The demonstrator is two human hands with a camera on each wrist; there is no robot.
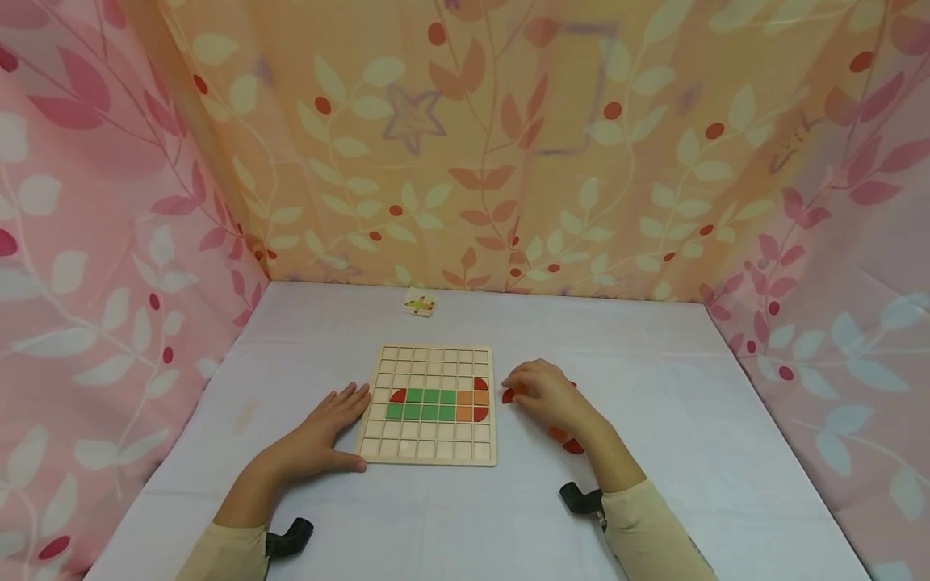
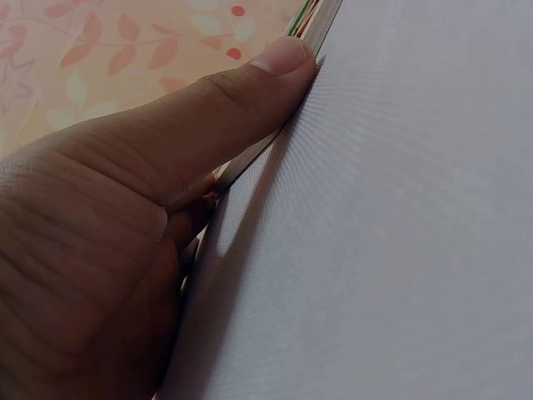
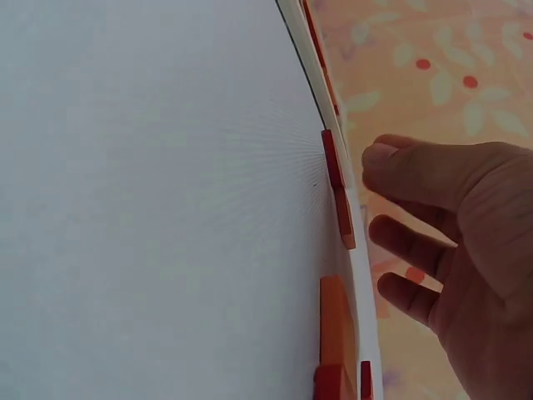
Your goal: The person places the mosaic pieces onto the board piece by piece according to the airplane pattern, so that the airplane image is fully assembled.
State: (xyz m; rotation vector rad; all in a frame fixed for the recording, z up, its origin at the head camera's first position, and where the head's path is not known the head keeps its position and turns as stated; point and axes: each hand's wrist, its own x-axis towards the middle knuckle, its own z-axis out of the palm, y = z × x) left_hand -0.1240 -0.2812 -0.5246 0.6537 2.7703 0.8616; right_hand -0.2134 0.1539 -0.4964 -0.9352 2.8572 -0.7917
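A wooden grid board [image 1: 407,450] lies on the white cloth. Green square tiles [image 1: 431,412], orange square tiles [image 1: 463,413] and red quarter-round tiles [image 1: 480,414] fill part of its middle rows. My left hand [image 1: 320,436] rests against the board's left side, fingers and thumb extended; the left wrist view shows the thumb [image 2: 279,67] along its edge. My right hand [image 1: 545,394] hovers over loose tiles right of the board, fingers bent, with no tile visible in its grasp. Near it lie a red tile [image 3: 333,158] and an orange tile [image 3: 335,317]; the hand partly hides the group in the head view.
A small printed card [image 1: 419,303] lies behind the board, near the back of the white-covered table [image 1: 654,355]. Floral curtains [image 1: 479,161] enclose the back and both sides. Black wrist-camera mounts [image 1: 291,538] sit by both sleeves.
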